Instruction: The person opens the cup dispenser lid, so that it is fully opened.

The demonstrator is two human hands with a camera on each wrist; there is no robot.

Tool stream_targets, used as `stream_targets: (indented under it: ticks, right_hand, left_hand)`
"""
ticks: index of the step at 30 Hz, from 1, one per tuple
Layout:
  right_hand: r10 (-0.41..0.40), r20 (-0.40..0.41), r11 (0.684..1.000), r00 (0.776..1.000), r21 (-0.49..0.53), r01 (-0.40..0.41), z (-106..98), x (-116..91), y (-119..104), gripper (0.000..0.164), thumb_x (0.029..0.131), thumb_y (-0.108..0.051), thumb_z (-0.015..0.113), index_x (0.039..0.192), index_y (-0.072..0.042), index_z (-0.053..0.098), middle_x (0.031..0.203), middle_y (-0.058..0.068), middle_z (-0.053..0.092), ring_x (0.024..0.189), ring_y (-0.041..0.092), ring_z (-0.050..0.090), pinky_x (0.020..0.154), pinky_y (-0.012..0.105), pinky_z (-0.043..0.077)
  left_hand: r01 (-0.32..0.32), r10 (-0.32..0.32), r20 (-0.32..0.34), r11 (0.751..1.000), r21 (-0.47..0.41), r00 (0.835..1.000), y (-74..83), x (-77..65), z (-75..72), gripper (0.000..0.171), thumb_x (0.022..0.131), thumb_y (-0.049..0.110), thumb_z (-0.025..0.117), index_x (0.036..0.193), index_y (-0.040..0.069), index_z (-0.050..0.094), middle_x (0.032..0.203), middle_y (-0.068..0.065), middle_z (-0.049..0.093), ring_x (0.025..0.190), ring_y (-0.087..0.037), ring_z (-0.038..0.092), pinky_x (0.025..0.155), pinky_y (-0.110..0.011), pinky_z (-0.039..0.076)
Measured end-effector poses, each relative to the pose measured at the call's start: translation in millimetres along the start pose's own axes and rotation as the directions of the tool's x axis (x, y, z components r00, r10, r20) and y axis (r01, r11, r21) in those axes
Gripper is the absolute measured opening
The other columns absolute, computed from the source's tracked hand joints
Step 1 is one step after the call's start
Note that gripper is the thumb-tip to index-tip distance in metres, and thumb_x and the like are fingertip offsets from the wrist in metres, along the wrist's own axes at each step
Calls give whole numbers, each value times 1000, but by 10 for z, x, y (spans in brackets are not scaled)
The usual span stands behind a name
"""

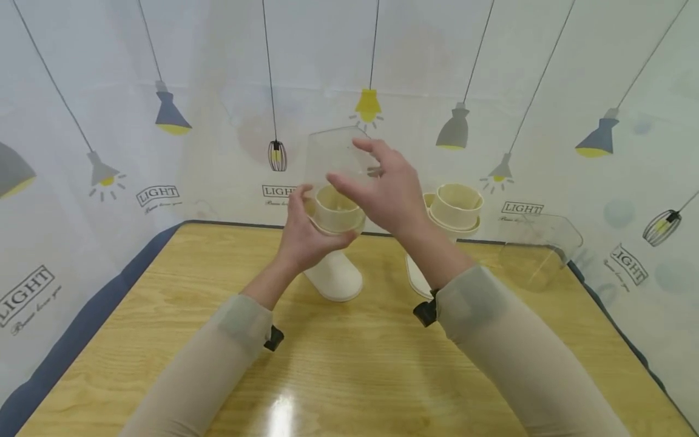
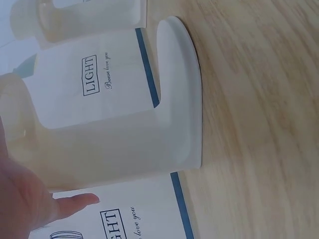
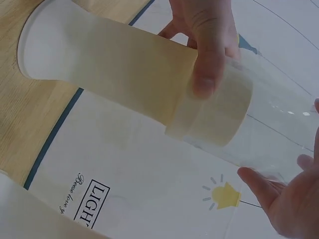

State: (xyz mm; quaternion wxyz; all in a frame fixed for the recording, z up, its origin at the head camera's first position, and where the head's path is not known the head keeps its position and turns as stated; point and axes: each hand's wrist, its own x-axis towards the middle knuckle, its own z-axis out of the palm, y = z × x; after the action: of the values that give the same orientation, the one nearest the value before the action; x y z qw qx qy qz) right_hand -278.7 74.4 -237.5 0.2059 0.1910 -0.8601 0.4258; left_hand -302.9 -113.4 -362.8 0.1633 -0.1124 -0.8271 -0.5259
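Observation:
A cream pet-feeder-like stand [image 1: 337,279] with a round collar on top stands upright on the wooden table. My left hand [image 1: 311,237] grips it just under the collar, thumb in front and fingers round the far left side. In the right wrist view the left thumb presses along the collar's edge. A clear plastic container [image 1: 329,152] sits over the collar, its lower end around it. My right hand [image 1: 390,191] holds this container from the right, thumb and fingers spread about its wall. The left wrist view shows the stand's tall body [image 2: 114,149] and flared foot.
A second cream stand [image 1: 457,209] of the same form is at the back right, partly hidden behind my right forearm. Farther right, another clear container [image 1: 537,255] rests near the table's back corner. A fabric backdrop [image 1: 218,109] printed with lamps hangs behind the table [image 1: 218,364].

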Motion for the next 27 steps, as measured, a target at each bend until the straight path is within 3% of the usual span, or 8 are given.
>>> stream_targets:
  ticks: [3,6,11,15,22,27]
  right_hand:
    - [-99,-82,995,992,24,101,-33,-28,-28,73,90,-47,88,153,-20,64,159,5,62,123,32,74,103,48,62]
    - [-132,-151,988,980,62,143,-132,-31,-84,69,90,-42,90,150,-19,66,157,1,64,119,29,77,97,43,64]
    - [-99,-175,985,980,125,122,-360,-70,-133,65,91,-38,90,149,-23,67,156,-10,65,117,25,78,84,30,65]
    - [-86,-167,985,982,135,109,-513,-146,-126,63,92,-38,88,150,-25,67,157,-10,63,119,25,78,79,23,64]
    - [-36,-146,988,989,145,57,-736,-357,-85,62,91,-38,88,150,-32,67,158,-14,61,127,25,75,76,19,61]
    - [-40,-146,988,989,142,60,-847,-496,-49,61,91,-34,89,149,-33,68,157,-14,62,126,23,75,71,18,59]
  left_hand:
    - [-2,2,7,1000,-10,1000,-27,10,-12,131,69,46,103,167,20,22,157,-17,44,132,-34,58,111,-53,56]
    - [-2,2,23,1000,-21,1000,-65,25,-43,131,69,45,104,167,21,22,157,-17,46,134,-34,58,115,-54,53]
    - [-5,9,98,999,-40,995,-97,54,-130,131,71,41,104,168,19,19,157,-18,49,134,-34,60,116,-54,53]
    - [-12,18,162,999,-36,987,-115,91,-208,130,73,37,103,169,17,19,159,-19,48,136,-35,59,118,-55,51]
    - [11,-4,275,1000,-25,961,-126,197,-337,132,76,36,102,173,24,13,167,-18,41,146,-37,52,126,-64,39]
    - [23,0,323,998,-66,946,-138,244,-389,134,81,32,97,175,30,2,174,-18,31,155,-40,42,129,-69,33]
